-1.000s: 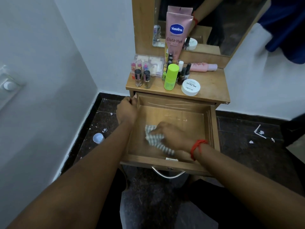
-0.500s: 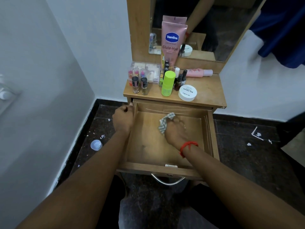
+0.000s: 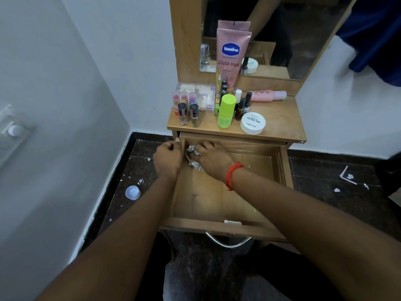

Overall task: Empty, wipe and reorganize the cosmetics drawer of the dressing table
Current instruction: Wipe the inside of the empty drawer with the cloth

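— Dark floor (image 3: 325, 174) ran under everything; what sat nearest?
— The open drawer (image 3: 219, 205), emptied. At its far left corner the right grip (image 3: 213, 159) bunched a cloth (image 3: 192, 158) and pressed it down; the left grip (image 3: 168, 159) clenched the drawer's left wall.
— Advice?
— Push the cloth right into that corner, then follow the seams. The cosmetics (image 3: 226, 111) waited beyond the drawer, on the bench (image 3: 280, 120).

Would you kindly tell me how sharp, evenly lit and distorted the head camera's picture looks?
Head view: dim, cool light; the Vaseline tube label reads sharply; the cloth under the right hand in the drawer is slightly smeared; the wide lens bows the wall towards the edges.
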